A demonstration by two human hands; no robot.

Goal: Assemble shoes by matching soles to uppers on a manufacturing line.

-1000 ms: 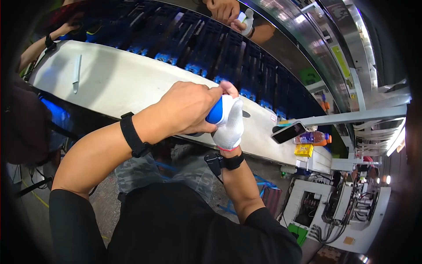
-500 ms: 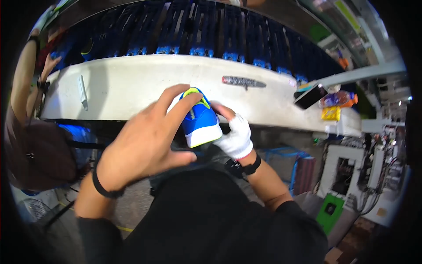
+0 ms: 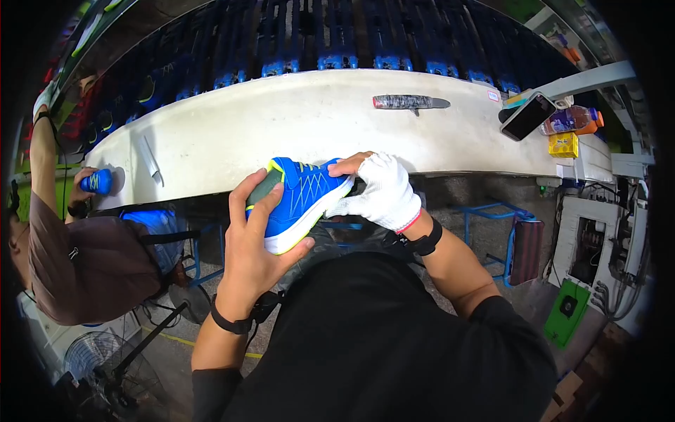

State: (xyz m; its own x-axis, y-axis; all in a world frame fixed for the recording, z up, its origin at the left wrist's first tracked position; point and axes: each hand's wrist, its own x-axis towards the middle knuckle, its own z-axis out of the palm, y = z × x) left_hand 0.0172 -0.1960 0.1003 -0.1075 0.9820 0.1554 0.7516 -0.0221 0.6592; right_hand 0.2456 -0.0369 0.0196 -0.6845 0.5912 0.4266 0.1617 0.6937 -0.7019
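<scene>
A blue sneaker with a white sole and lime-yellow trim is held between my hands, just off the near edge of the white table. Its toe points right and its side faces up. My bare left hand grips the heel, fingers at the collar and thumb by the sole. Around the toe end closes my right hand, in a white glove that leaves the fingertips bare. A knife-like tool with a wrapped handle lies on the table beyond.
A pale metal strip lies on the table's left. A phone, bottle and yellow box are at the right. Blue conveyor slats run behind. At left a co-worker holds another blue shoe.
The sneaker has turned from heel-toward-me to lying sideways, toe to the right. My left hand has closed on its heel. The co-worker now holds a blue shoe at the table's edge.
</scene>
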